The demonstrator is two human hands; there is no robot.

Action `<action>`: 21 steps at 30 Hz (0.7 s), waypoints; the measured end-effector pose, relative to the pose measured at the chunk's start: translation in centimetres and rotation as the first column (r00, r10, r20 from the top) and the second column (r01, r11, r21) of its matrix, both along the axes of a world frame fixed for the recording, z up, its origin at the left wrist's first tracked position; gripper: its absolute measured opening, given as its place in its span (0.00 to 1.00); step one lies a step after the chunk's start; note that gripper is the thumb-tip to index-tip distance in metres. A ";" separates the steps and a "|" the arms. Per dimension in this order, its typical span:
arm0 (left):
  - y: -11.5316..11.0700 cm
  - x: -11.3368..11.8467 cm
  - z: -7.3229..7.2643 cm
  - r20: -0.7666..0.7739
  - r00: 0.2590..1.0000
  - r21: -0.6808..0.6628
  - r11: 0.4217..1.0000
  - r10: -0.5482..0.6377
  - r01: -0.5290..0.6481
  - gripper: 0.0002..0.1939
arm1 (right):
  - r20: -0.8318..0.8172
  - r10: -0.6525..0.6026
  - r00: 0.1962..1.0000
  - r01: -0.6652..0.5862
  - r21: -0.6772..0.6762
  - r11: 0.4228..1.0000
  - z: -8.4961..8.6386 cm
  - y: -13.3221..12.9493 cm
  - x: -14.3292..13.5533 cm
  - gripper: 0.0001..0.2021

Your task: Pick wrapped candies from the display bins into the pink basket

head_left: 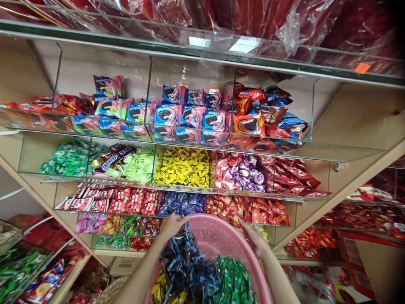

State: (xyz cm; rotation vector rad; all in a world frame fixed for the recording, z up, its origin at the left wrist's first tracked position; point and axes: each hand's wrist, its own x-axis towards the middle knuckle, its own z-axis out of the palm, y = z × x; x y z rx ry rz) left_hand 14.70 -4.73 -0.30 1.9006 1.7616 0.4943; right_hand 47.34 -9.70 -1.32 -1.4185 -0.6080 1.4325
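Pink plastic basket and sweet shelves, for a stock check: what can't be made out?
All in the head view:
Floor of the pink plastic basket: hidden by blue-wrapped sweets and green-wrapped sweets.
Its near rim: cut off by the bottom edge.
Print on the yellow sweets: too small.
Red goods: cut off by the top edge.

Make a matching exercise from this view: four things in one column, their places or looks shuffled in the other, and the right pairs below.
Things
1. basket
2. Snickers
3. orange sticker
4. left hand

Places or looks
A. high on the right, on a glass shelf front
B. at the left side of a pink rim
C. pink, with small holes in its wall
D. in a shelf compartment, beside pale green candy

Right pairs
1-C; 2-D; 3-A; 4-B
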 end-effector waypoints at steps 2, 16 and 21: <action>0.0 0.0 0.2 0.007 1.000 -0.021 1.000 -0.002 0.002 0.33 | -0.007 -0.014 1.000 0.014 0.027 1.000 -0.1 0.4 -0.1 0.16; 0.0 -0.1 -0.2 -0.024 1.000 -0.003 1.000 -0.014 0.014 0.32 | 0.453 0.269 0.850 -0.376 0.164 0.912 5.3 -3.3 -5.6 0.15; 0.0 -0.1 -0.4 -0.039 0.999 -0.001 1.000 -0.004 0.004 0.30 | 0.620 0.443 0.648 -0.430 -0.183 0.884 1.7 -1.8 -9.3 0.10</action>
